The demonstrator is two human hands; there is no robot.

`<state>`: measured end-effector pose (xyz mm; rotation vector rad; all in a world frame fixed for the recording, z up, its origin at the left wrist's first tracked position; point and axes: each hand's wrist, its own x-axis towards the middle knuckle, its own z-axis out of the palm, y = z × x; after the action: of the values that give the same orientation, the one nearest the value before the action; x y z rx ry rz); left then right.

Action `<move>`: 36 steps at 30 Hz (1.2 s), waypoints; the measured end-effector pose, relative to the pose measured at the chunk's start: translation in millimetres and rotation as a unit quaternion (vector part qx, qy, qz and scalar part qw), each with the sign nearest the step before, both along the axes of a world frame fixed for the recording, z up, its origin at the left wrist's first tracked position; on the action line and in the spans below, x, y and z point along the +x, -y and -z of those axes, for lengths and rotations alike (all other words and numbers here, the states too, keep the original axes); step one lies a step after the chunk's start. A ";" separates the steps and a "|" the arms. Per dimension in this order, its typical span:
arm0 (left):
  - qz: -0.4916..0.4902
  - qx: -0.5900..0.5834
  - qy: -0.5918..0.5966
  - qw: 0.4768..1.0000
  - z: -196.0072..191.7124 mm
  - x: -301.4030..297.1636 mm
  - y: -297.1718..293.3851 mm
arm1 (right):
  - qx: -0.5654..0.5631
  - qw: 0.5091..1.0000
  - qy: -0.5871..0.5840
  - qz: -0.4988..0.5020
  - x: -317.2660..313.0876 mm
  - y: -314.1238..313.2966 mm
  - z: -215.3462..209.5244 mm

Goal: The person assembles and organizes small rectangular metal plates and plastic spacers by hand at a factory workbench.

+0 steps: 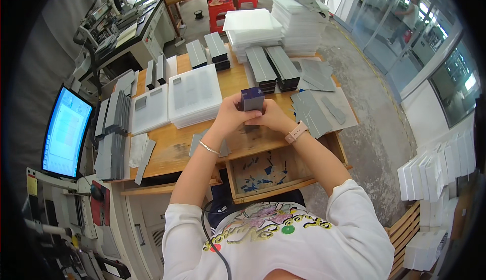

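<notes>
Above the middle of the wooden table (169,148) I hold up a narrow rectangular block (252,99), grey along its face and dark blue at its top end. Its exact kind I cannot make out. My left hand (231,115) wraps round its left side and my right hand (276,115) its right side, thumbs meeting across the front. Just right of my right hand lie flat grey sheets (310,112). Beyond the block stand stacks of long grey strips (262,67). To the left of my left hand is a pile of translucent white sheets (196,95).
Below my forearms an open drawer (299,164) holds dark blue scraps (268,170). Grey strip bundles (112,153) line the table's left end, beside a lit monitor (66,133). Tall white sheet stacks (298,29) stand at the back; white boxes (438,166) sit at far right.
</notes>
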<state>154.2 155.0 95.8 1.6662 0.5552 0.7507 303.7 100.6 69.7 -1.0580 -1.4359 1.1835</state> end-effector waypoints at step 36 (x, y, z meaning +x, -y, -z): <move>-0.021 0.028 -0.006 0.999 -6.2 -3.0 15.4 | 0.049 0.998 0.041 0.008 -7.4 4.8 0.6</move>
<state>151.2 139.5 102.0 1.7150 0.5839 0.7941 296.3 95.8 69.2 -1.0585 -1.5312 1.0571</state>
